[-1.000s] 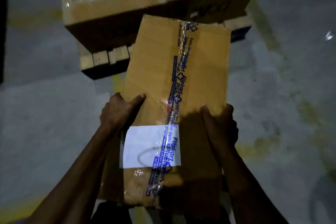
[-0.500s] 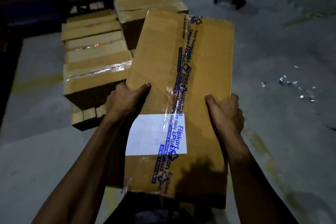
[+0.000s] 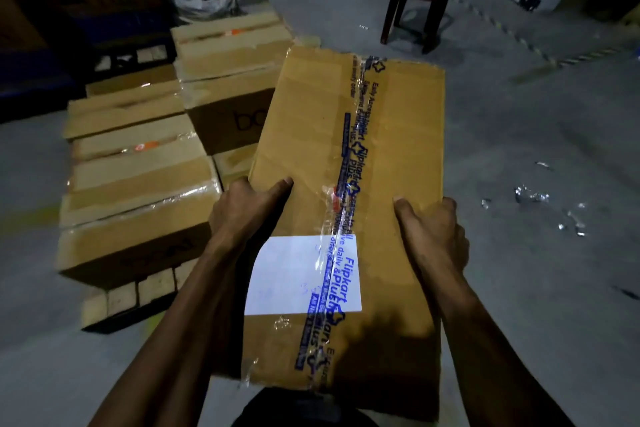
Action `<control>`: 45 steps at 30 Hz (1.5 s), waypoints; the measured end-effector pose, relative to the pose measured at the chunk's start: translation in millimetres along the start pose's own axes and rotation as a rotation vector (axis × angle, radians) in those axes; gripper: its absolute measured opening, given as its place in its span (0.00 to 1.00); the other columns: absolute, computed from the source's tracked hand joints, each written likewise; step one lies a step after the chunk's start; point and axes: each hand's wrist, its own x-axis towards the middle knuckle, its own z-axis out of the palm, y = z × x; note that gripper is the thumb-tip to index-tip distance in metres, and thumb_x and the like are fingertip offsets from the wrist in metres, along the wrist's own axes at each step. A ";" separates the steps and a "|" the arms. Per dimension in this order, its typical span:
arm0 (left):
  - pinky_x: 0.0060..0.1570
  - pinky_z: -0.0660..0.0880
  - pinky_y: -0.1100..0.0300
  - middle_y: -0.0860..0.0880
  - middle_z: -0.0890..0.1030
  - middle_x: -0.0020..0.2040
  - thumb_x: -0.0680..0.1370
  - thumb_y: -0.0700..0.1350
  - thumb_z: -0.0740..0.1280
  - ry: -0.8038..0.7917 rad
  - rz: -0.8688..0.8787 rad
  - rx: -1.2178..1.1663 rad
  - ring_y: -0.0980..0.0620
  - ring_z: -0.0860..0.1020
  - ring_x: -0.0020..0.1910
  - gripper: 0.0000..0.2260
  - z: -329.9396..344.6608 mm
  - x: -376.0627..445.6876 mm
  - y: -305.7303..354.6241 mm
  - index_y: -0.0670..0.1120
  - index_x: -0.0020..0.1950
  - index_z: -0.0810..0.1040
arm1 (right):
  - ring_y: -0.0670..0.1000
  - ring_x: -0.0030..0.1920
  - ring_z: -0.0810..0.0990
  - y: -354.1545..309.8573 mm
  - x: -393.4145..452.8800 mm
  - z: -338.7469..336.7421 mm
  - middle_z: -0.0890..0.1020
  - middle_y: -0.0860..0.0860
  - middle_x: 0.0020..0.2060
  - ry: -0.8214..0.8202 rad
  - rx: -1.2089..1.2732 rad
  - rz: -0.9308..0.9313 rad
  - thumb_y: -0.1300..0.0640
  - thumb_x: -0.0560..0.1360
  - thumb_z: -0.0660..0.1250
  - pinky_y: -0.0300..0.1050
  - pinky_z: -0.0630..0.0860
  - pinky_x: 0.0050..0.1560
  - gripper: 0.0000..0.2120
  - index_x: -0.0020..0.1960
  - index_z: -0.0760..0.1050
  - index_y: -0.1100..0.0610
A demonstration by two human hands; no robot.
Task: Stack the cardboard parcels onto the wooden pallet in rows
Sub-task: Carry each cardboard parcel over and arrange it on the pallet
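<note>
A person is holding a long rectangular cardboard parcel [image 3: 349,191] above the floor, in front of the body, its far end reaching over the near right corner of the stacked load. The left hand [image 3: 242,208] is gripping the parcel's left edge, thumb lying on the top face; the right hand [image 3: 433,236] is gripping the right edge likewise. The parcel's top is showing matte brown board, slightly creased, with glossy clear tape printed in blue running down its length and a smooth white label [image 3: 301,274] under that tape. To the left, stacked parcels [image 3: 138,184] are sitting in two rows on the wooden pallet [image 3: 138,291], whose blocky pale ends are protruding at the near edge. The grey concrete floor [image 3: 536,288] is lying open on the right, carrying only scattered shiny scraps [image 3: 530,192]. A dark chair [image 3: 412,3] is standing well beyond the parcel.
</note>
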 end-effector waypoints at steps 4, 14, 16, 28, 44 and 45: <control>0.47 0.76 0.52 0.48 0.82 0.52 0.70 0.73 0.65 0.017 0.007 -0.001 0.44 0.79 0.47 0.32 11.7 54.8 43.3 0.49 0.59 0.78 | 0.63 0.57 0.77 -38.0 63.5 5.2 0.78 0.57 0.58 0.015 -0.005 -0.019 0.30 0.71 0.65 0.57 0.73 0.58 0.37 0.68 0.65 0.54; 0.50 0.77 0.49 0.45 0.82 0.54 0.68 0.75 0.63 0.162 -0.084 -0.011 0.40 0.80 0.50 0.37 26.4 140.4 114.7 0.46 0.60 0.77 | 0.64 0.59 0.76 -121.0 197.9 24.2 0.78 0.59 0.60 -0.077 -0.027 -0.148 0.31 0.72 0.65 0.54 0.70 0.55 0.36 0.69 0.65 0.55; 0.50 0.77 0.49 0.45 0.82 0.54 0.69 0.74 0.64 0.214 -0.119 -0.037 0.40 0.80 0.51 0.36 31.6 149.6 122.3 0.46 0.61 0.77 | 0.64 0.58 0.76 -135.9 224.1 30.9 0.78 0.59 0.59 -0.119 -0.029 -0.212 0.31 0.73 0.65 0.53 0.71 0.54 0.35 0.69 0.65 0.54; 0.52 0.79 0.45 0.47 0.83 0.48 0.64 0.77 0.62 0.646 -0.562 -0.182 0.41 0.80 0.46 0.34 73.5 156.5 190.2 0.50 0.53 0.79 | 0.63 0.61 0.75 -233.0 355.3 55.8 0.77 0.56 0.63 -0.500 -0.034 -0.646 0.29 0.71 0.64 0.58 0.72 0.62 0.37 0.71 0.64 0.51; 0.48 0.69 0.51 0.40 0.80 0.57 0.72 0.70 0.65 0.891 -0.905 -0.284 0.36 0.78 0.55 0.30 54.8 174.2 141.5 0.46 0.58 0.76 | 0.62 0.59 0.76 -329.9 331.6 162.8 0.78 0.58 0.60 -0.811 -0.185 -0.988 0.29 0.72 0.63 0.52 0.72 0.56 0.35 0.68 0.66 0.53; 0.48 0.69 0.52 0.40 0.80 0.56 0.73 0.69 0.66 0.891 -0.914 -0.297 0.36 0.77 0.55 0.28 52.4 178.6 137.7 0.46 0.57 0.76 | 0.63 0.60 0.76 -335.1 328.8 172.2 0.78 0.58 0.61 -0.822 -0.205 -0.991 0.30 0.72 0.63 0.53 0.73 0.58 0.36 0.69 0.65 0.53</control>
